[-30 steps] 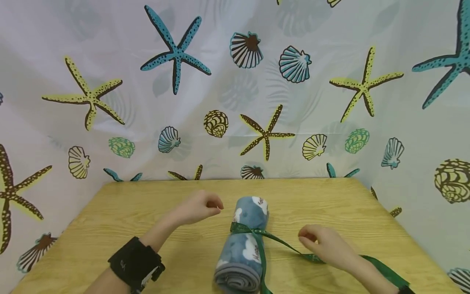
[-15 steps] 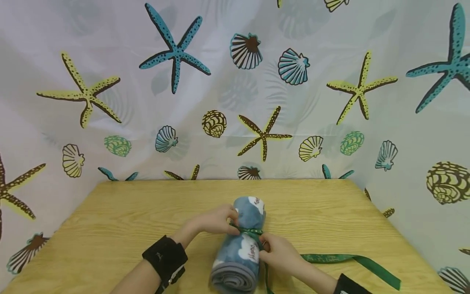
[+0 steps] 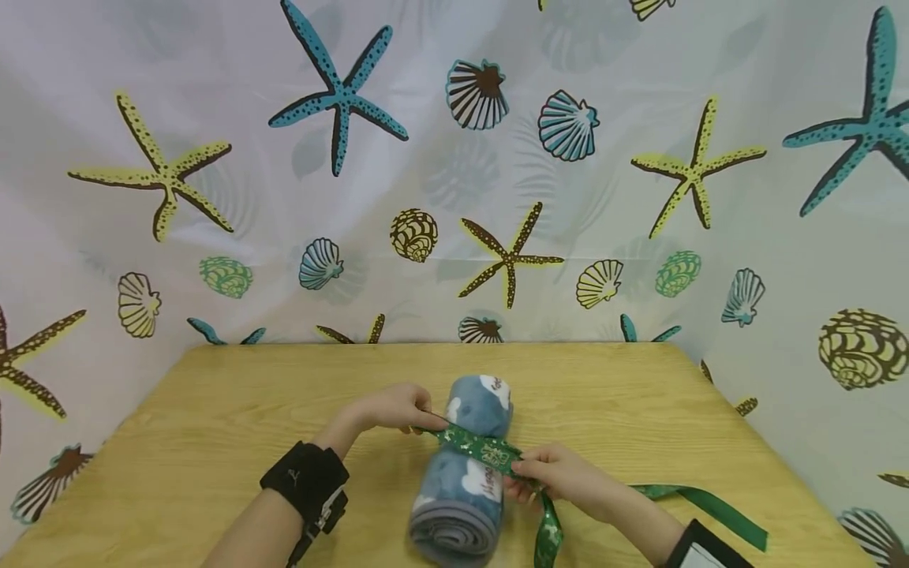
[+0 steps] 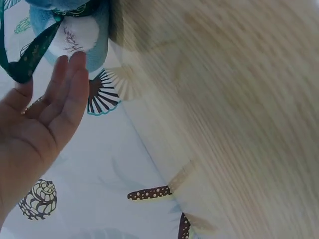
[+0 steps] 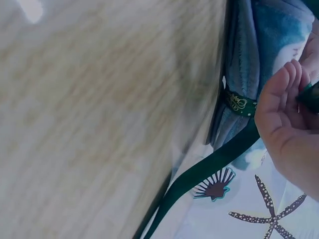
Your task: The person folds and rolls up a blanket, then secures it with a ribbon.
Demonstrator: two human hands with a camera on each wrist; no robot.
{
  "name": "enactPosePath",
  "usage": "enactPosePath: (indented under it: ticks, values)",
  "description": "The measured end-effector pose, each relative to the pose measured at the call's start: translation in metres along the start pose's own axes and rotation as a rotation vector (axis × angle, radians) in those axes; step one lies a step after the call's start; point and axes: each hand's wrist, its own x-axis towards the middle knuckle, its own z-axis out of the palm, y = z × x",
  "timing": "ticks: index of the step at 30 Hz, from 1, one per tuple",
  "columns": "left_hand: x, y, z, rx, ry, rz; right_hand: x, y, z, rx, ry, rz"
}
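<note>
A blue blanket (image 3: 461,473) with white cloud patches lies rolled up lengthwise on the table, its spiral end towards me. Round its middle runs a green ribbon (image 3: 483,448) with gold print. My left hand (image 3: 392,408), on the roll's left side, pinches one stretch of the ribbon. On the other side my right hand (image 3: 571,476) grips another stretch between thumb and fingers, and a tail hangs below it. The left wrist view has the ribbon (image 4: 37,50) meeting the thumb tip. In the right wrist view, the ribbon (image 5: 241,103) wraps the blanket's side beside the fingers.
A loose ribbon end (image 3: 724,514) trails on the wooden table (image 3: 284,386) right of the right forearm. Behind and at both sides hangs a white curtain (image 3: 398,173) printed with starfish and shells. Black bands (image 3: 307,481) circle both wrists.
Both hands came in to the blanket roll from either side and took hold of the ribbon. Since half a second ago they have drawn slightly apart, and the ribbon now spans broad across the roll's top.
</note>
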Motion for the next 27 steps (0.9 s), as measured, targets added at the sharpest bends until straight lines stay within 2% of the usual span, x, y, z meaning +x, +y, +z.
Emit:
enactPosePath:
  ticks: [5,9,11,15,18,22,27]
  values:
    - [0.0,-0.012,0.0,-0.186,0.106,-0.091,-0.005,0.007,0.001,0.002,-0.012,-0.002]
    - [0.001,-0.021,-0.003,-0.295,0.185,-0.118,-0.011,0.011,0.0,-0.01,-0.021,-0.027]
    - [0.0,-0.023,-0.006,-0.329,0.194,-0.124,-0.016,0.011,0.001,-0.009,-0.012,-0.027]
    - [-0.002,-0.024,-0.012,-0.372,0.216,-0.131,-0.027,0.008,0.003,0.028,0.015,-0.01]
    - [-0.001,-0.027,-0.013,-0.383,0.256,-0.143,-0.038,0.008,0.004,0.033,-0.009,-0.017]
    - [0.002,-0.029,-0.011,-0.383,0.321,-0.174,-0.056,0.01,0.002,-0.006,-0.12,-0.017]
    - [0.006,-0.026,-0.007,-0.373,0.378,-0.216,-0.077,0.019,-0.002,0.053,-0.229,0.018]
